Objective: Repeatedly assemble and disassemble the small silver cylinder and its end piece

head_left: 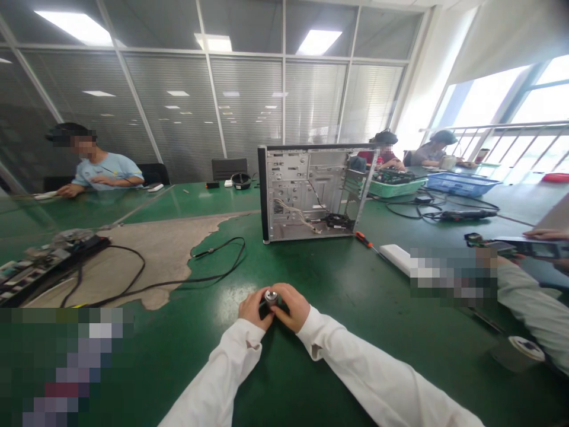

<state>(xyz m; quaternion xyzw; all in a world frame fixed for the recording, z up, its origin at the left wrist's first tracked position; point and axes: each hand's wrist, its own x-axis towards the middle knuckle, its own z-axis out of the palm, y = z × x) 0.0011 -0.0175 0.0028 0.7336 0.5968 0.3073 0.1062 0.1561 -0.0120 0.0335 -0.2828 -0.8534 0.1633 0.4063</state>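
Note:
My left hand and my right hand meet low over the green table. Between them, in closed fingers, is a small silvery metal cylinder with a round recess in its top. Its lower part is hidden by my fingers, so I cannot tell its exact kind. Beyond my hands stands an opened computer case, with loose cables and a black fan inside. An orange-handled screwdriver lies by the case's right corner.
Black cables and circuit boards lie to the left. A white box, a cup and a co-worker's sleeve are on the right. Green and blue baskets stand behind. Other people sit across the table.

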